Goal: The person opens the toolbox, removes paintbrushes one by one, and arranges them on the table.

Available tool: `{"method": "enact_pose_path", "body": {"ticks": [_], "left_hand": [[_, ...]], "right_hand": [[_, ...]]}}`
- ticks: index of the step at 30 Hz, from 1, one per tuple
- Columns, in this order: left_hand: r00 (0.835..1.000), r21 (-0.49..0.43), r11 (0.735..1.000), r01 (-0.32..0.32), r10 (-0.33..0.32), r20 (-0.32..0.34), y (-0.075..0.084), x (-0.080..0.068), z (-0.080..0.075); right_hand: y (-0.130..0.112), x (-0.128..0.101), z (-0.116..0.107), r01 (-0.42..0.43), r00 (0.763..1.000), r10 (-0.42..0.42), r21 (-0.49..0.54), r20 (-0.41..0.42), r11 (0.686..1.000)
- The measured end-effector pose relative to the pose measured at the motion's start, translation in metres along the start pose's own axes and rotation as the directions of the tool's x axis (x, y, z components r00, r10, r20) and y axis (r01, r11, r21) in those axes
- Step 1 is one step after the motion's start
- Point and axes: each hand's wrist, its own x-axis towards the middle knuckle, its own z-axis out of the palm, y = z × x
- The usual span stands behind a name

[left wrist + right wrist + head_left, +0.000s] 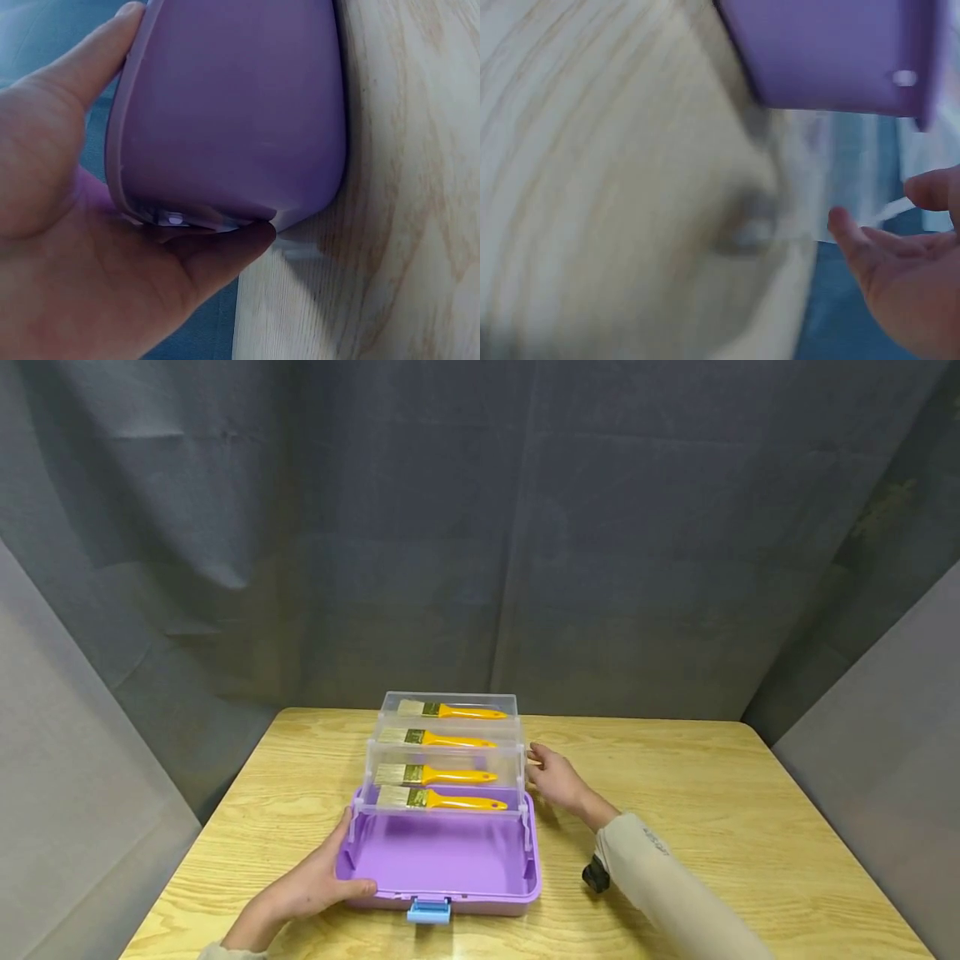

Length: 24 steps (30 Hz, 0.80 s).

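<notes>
A purple storage box (442, 856) stands opened on the table, with a blue latch (429, 911) at its front. Clear tiered trays (508, 760) rise in steps at its back, holding several paintbrushes (465, 803) with yellow handles and pale bristles. My left hand (311, 878) grips the box's left end, thumb at the front rim and fingers along the side wall (240, 105). Beside the trays' right end is my right hand (558, 781), fingers loosely bent and thumb apart from them (907, 262). Whether its fingertips touch a tray is unclear.
The wooden table (675, 810) extends widely to the right of the box. Dark grey curtain (600, 568) hangs behind it, with pale panels (885, 693) at both sides. A small black device (596, 875) sits by the right sleeve.
</notes>
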Motion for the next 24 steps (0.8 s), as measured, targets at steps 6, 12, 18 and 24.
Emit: {"method": "enact_pose_path", "body": {"ticks": [6, 12, 18, 24], "left_hand": [[1.000, 0.000, 1.000, 0.014, -0.014, -0.002, 0.001, -0.001, -0.001], [1.000, -0.018, 1.000, -0.012, 0.012, -0.002, -0.001, -0.002, -0.001], [1.000, -0.020, 1.000, 0.004, -0.004, 0.001, -0.002, -0.001, 0.000], [1.000, -0.009, 1.000, -0.003, 0.003, 0.011, -0.001, 0.000, -0.001]], "right_hand": [[-0.035, -0.020, -0.022, 0.152, 0.977, -0.181, -0.224, -0.116, 0.963], [-0.066, -0.037, -0.020, 0.335, 0.940, -0.340, -0.252, 0.025, 0.908], [-0.072, -0.038, -0.005, 0.438, 0.894, -0.390, -0.238, 0.222, 0.867], [-0.071, -0.031, 0.002, 0.495, 0.857, -0.423, -0.243, 0.293, 0.834]]}}
